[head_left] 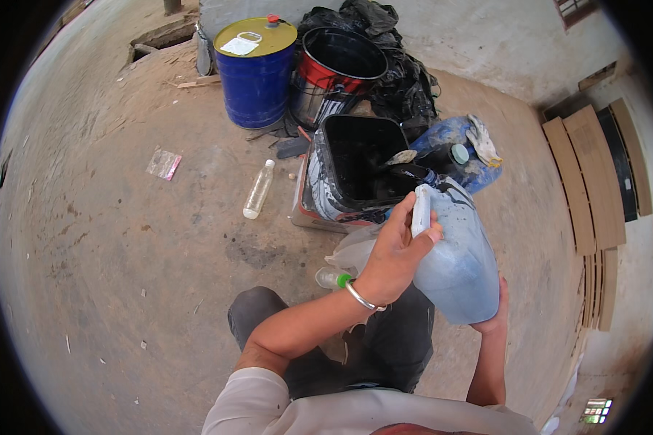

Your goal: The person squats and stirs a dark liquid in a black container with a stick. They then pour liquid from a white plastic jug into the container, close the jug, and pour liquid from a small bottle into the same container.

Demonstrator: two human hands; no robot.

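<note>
A pale bluish plastic jerrycan (457, 268) is tilted, its mouth end down at the rim of a square black-smeared bucket (324, 181). My left hand (399, 257) is closed round its white handle. Under the raised base, my right hand (497, 315) supports the can; its fingers are mostly hidden behind it. Dark material coats the inside of the bucket, and black smears mark the can near its mouth. I cannot tell whether liquid is flowing. Just beyond the can lies a dark container with a pale cap (459, 153).
Behind the bucket stand a blue drum (254, 90) with a yellow lid, a red-and-black round bucket (319, 76) and black plastic sheeting (413, 98). A stained glove (481, 138) rests on a blue bag. A clear bottle (258, 190) and a green-capped bottle (330, 278) lie on the floor.
</note>
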